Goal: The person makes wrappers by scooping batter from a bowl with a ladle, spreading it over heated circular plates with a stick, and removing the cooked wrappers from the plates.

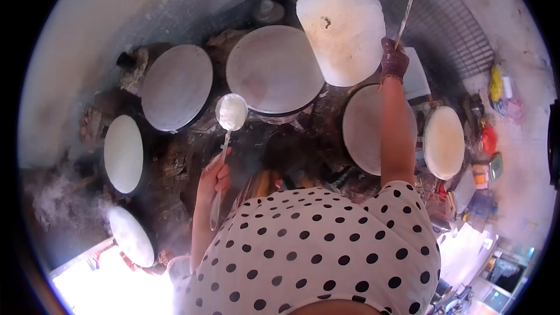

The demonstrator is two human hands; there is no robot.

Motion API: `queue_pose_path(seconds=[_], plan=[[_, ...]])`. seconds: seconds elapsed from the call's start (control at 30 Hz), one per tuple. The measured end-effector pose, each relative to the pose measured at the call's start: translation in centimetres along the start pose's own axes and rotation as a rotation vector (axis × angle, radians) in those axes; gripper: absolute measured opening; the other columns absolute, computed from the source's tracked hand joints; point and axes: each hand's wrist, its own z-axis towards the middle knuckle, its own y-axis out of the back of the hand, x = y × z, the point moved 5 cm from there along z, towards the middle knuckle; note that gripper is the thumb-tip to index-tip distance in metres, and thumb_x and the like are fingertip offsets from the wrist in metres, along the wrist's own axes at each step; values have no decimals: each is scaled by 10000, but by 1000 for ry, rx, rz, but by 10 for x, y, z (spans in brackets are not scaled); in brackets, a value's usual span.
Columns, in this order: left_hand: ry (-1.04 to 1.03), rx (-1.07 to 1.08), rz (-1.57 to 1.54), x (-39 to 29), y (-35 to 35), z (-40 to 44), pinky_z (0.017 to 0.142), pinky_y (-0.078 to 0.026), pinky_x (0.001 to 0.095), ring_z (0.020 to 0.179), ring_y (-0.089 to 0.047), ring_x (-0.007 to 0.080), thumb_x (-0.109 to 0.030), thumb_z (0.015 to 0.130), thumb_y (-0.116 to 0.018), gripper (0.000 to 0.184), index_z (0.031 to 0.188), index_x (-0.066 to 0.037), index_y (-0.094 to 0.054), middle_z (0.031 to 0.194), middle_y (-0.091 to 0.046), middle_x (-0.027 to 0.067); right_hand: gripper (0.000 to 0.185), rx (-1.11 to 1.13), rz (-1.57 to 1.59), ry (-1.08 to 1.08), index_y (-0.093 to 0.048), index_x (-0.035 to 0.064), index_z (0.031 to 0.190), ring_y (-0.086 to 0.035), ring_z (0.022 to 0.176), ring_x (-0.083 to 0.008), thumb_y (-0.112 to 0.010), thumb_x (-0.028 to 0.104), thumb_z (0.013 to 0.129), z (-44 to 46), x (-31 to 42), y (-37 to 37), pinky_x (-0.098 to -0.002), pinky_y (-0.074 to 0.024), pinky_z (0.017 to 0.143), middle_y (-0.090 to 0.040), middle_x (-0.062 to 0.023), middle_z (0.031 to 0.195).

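My left hand [214, 178] is closed round the handle of a ladle [231, 112], whose bowl has white batter in it. The ladle is over the near edge of a bare round griddle [274, 70]. My right hand [395, 61], in a dark glove, stretches far forward and grips a long thin stick [410, 7] that points up and away. Beside that hand is a large, thin white flatbread [344, 35] with a small dark tear; its edge meets the glove. Whether the fingers also pinch the bread, I cannot tell. Below my right forearm is another bare griddle [364, 131].
A third bare griddle [177, 87] stands at the left. Pale rounds cover the far-left griddle [123, 154], the lower-left one [132, 237] and the right one [444, 143]. Steam rises at the lower left. A wire grid [437, 17] leans at the back right.
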Motion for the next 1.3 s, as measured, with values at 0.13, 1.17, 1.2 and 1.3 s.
queue_pose_path(seconds=[0.13, 1.17, 1.2, 1.3], plan=[[7, -2, -33, 33, -36, 9, 347, -232, 190, 385, -279, 31, -181, 985, -408, 332, 1294, -73, -462, 588, -298, -62, 376, -46, -70, 101, -687, 73, 903, -631, 802, -293, -603, 425, 799, 43, 1, 59, -363, -472, 752, -661, -160, 819], [-180, -200, -457, 10, 55, -56, 339, -262, 182, 401, -308, 10, -173, 988, -383, 368, 1337, -55, -400, 608, -340, -65, 275, 870, 729, -548, -659, 71, 823, -566, 581, -161, -652, 345, 794, -198, -19, -348, -319, -437, 529, -609, -34, 666], [-206, -112, -565, 0, 50, -56, 331, -252, 181, 388, -302, 11, -167, 984, -386, 399, 1363, -45, -364, 600, -339, -65, 271, 816, 500, -379, -658, 64, 840, -567, 591, -166, -653, 331, 793, -208, -26, -319, -321, -438, 538, -610, -41, 670], [-418, -72, -357, -33, 21, -78, 319, -240, 181, 363, -283, 17, -157, 979, -376, 414, 1374, -34, -354, 571, -324, -62, 287, 260, -229, 664, -641, 57, 970, -628, 729, -221, -632, 293, 808, -174, -73, -229, -367, -491, 629, -658, -101, 920]])
